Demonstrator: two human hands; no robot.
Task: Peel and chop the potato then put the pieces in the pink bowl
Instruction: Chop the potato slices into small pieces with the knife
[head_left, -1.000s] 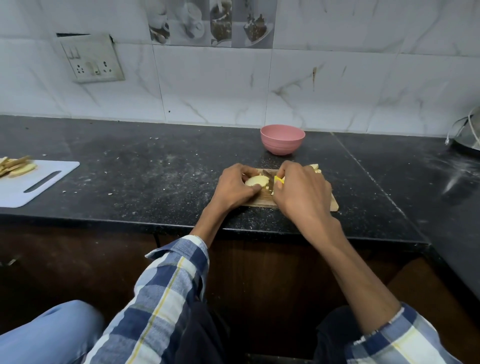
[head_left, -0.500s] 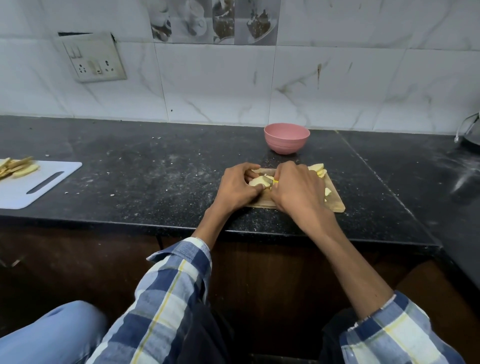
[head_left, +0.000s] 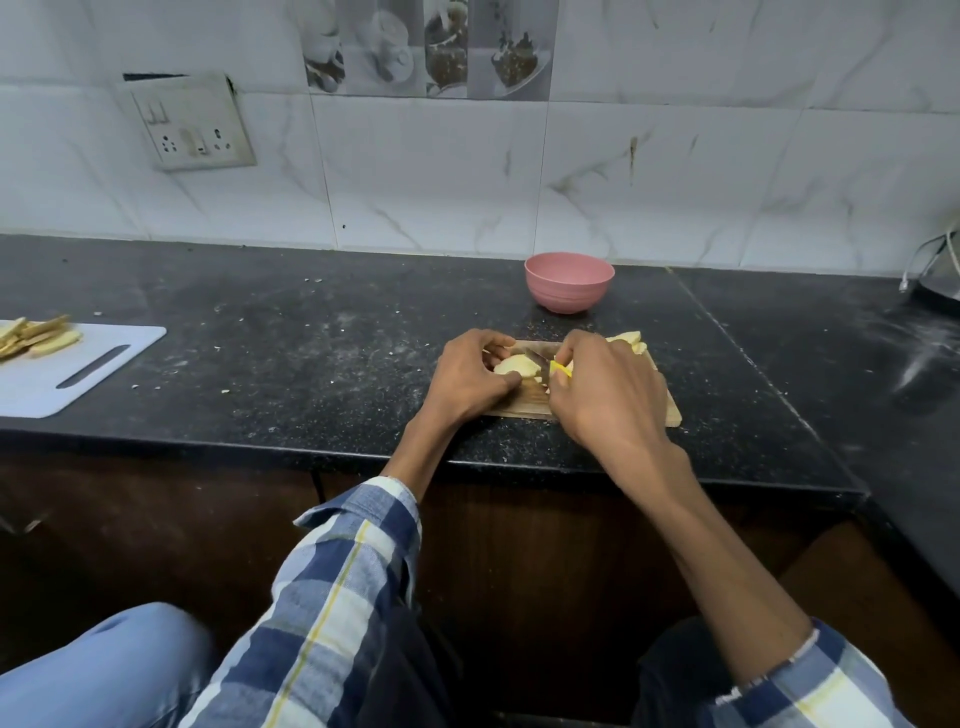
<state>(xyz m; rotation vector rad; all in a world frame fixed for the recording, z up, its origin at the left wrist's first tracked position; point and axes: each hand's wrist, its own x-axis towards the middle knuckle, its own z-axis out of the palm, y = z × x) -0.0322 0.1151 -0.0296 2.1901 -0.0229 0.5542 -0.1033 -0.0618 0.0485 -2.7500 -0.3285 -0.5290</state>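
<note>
Left hand grip pinches peeled potato on wooden board. Right hand grip clamps yellow-handled knife, blade on potato. Pink bowl behind board.

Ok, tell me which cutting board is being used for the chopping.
The wooden board under both hands, before the pink bowl; the white board lies far left.

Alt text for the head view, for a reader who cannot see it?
On a wooden board, the left hand holds a peeled potato while the right hand cuts it with a yellow-handled knife. A pink bowl stands behind on the black counter.
</note>
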